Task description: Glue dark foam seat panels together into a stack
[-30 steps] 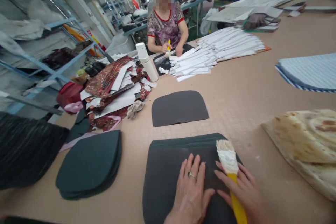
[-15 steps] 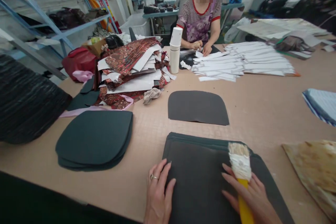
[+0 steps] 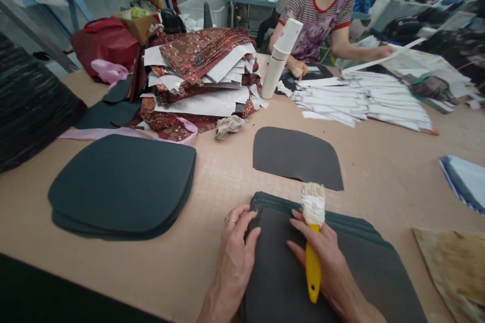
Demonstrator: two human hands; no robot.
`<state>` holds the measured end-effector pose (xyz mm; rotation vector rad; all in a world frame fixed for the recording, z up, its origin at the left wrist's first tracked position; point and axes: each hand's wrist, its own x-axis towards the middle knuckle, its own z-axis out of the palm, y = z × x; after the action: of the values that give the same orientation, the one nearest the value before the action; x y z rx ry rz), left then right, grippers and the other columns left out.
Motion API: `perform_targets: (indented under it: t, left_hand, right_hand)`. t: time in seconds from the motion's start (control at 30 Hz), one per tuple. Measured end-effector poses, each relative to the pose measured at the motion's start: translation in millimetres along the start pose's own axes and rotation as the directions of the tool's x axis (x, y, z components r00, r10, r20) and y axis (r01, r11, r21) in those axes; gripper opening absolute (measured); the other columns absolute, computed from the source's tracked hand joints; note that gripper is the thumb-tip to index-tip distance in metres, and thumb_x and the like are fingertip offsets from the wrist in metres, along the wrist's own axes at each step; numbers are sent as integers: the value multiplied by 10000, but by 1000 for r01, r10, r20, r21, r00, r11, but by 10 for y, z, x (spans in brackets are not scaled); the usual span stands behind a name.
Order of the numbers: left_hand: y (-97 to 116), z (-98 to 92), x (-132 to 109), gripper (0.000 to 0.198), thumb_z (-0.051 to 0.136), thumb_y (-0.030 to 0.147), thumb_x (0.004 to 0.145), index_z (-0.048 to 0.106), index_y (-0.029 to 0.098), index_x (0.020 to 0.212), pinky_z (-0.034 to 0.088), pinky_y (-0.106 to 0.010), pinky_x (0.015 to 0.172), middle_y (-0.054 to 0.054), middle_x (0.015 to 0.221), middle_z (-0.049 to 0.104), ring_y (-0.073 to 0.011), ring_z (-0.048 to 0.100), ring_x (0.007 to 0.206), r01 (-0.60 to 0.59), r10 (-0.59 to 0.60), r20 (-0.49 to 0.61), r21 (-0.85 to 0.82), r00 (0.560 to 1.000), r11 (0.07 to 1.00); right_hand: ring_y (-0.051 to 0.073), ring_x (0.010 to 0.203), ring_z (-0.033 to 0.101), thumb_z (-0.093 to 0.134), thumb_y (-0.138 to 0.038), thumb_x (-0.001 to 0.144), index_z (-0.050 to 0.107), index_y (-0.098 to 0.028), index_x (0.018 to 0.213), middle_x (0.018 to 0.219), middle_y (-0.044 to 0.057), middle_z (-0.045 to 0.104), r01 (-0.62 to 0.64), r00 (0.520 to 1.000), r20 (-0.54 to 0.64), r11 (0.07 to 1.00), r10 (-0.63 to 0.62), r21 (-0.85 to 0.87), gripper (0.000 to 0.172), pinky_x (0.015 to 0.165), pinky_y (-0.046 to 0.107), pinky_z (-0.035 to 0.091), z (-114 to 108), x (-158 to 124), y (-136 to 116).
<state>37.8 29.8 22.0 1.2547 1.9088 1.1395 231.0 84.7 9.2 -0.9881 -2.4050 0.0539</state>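
Note:
A stack of dark grey cut panels (image 3: 352, 267) lies at the table's near edge. My left hand (image 3: 237, 252) rests at the stack's left corner, fingers curled over the top panel's edge. My right hand (image 3: 326, 257) lies on the top panel with a yellow-handled brush (image 3: 312, 232) held against it; the white bristles point away from me. A single dark panel (image 3: 297, 156) lies flat just beyond the stack.
Another pile of dark panels (image 3: 121, 186) sits to the left. Behind it lies a heap of red patterned and white pieces (image 3: 200, 75) and a white tube (image 3: 278, 60). A person in a striped shirt (image 3: 322, 20) handles white strips (image 3: 364, 98) across the table. Patterned material (image 3: 454, 262) lies at right.
My view has swung left and down. My left hand slid from the middle of the top panel to its left corner. My right hand with the brush has shifted left on the panel.

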Motion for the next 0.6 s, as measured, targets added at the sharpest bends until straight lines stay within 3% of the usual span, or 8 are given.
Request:
perform_targets:
  t: [0.6]
  left_hand:
    - [-153,147,-12,256,473,123,806,632,199,993,522,-408,896,-93,1128,600,-206,584,1030,-39,39,4,40,999,998]
  right_hand:
    - [273,1036,563,578,-207,848,508,-203,1149,1121,112,609,-74,996,53,993,69,94,309,824,444,453,145,-92,7]
